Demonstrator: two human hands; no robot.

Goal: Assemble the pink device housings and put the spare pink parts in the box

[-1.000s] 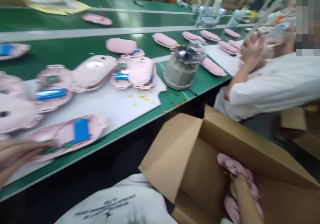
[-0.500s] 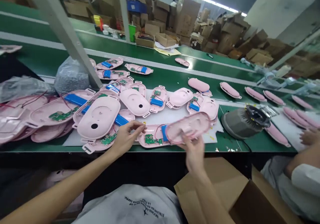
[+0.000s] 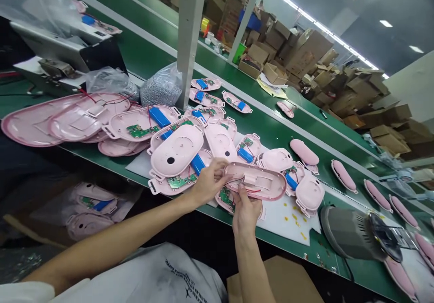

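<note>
Both hands have closed in on the pink shell half [image 3: 257, 182] at frame centre: left hand [image 3: 207, 183] pinches its left end, right hand [image 3: 244, 209] grips it from below, just above the white mat [image 3: 285, 215] on the green bench [image 3: 339, 260].

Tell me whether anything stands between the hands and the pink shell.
Nothing visible does. The left hand grips the pink shell at its left end, and the right hand holds its near edge from below, fingers directly on the plastic.
</note>
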